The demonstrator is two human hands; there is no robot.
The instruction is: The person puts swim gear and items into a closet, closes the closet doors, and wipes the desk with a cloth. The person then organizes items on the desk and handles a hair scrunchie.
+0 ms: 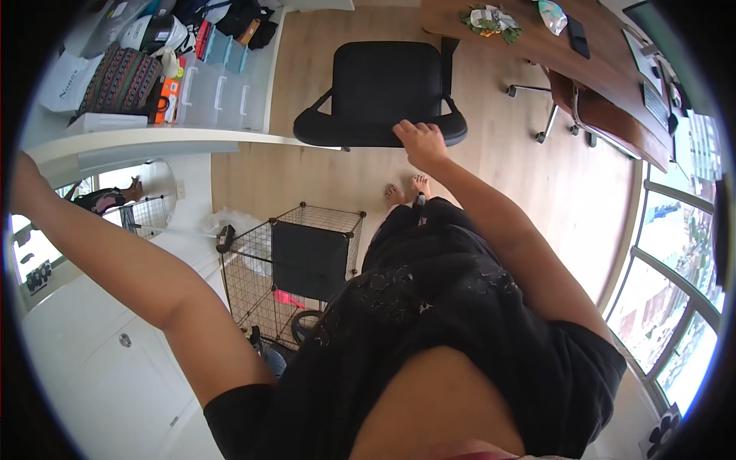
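A black office chair (387,80) stands in front of me, its curved top edge nearest to me. My right hand (423,146) rests on that edge, fingers bent over it. To the far left, my left arm reaches out beside the white shelf. Only part of my left hand (24,184) shows at the dark rim of the view; its fingers are hidden, and I cannot make out what it touches.
Clear plastic drawers (218,96) and a patterned woven bag (119,80) fill the left shelf. Near my legs stands a black wire cage (249,287). A wooden desk (529,57), a brown chair (606,115) and windows (667,268) line the right. A mirror (153,188) hangs left.
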